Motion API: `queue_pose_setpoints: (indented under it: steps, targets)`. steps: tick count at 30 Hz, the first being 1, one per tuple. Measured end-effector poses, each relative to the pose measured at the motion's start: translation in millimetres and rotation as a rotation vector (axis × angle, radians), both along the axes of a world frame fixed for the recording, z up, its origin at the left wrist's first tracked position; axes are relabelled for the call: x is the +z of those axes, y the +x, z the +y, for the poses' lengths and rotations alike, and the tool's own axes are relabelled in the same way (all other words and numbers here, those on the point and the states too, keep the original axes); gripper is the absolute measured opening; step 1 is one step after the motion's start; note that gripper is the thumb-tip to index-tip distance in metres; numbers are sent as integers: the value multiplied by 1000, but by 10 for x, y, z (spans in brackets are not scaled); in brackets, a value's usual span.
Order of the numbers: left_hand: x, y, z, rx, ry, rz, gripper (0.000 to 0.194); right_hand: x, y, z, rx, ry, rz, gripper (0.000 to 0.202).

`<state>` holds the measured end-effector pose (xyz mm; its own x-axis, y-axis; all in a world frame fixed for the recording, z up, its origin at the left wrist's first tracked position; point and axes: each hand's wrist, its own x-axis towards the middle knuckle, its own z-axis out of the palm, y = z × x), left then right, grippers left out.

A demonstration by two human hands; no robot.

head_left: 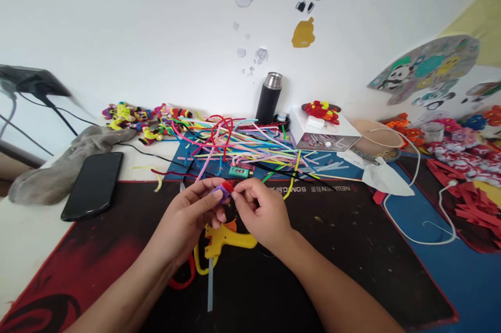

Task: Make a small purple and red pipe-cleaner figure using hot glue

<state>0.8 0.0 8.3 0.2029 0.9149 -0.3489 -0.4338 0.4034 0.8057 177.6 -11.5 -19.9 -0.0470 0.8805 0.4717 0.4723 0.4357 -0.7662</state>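
Note:
My left hand (203, 205) is closed, its thumb and fingers pinching a small purple-and-red fuzzy pipe-cleaner piece (224, 193). From the other side, my right hand (260, 207) pinches with thumb and forefinger at the red end of that same piece; the fingertips hide exactly what they grip. Under both hands lies a yellow hot glue gun (235, 239) with a clear glue stick (210, 286) sticking out of its back. Partly covered by my left hand and wrist are red-and-yellow loops (191, 275) that look like scissor handles.
Behind my hands is a heap of colourful pipe cleaners (250, 147). A black thermos (269, 98) and white drawer box (323, 132) stand near the wall. A black phone (93, 184) lies left, finished fuzzy figures (129, 116) behind it. Red strips (475, 207) and a white cable (407, 241) lie right.

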Motion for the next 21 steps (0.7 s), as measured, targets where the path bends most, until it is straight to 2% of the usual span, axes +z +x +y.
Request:
queue_pose_setpoints:
  steps: [9,21]
  targets:
    - [11,13,1,-16,1,45,60,-28,14,-2,-2,57,-111,10]
    - [9,49,-10,-11,12,61,64,-17,-41,14,-29,51,-87,11]
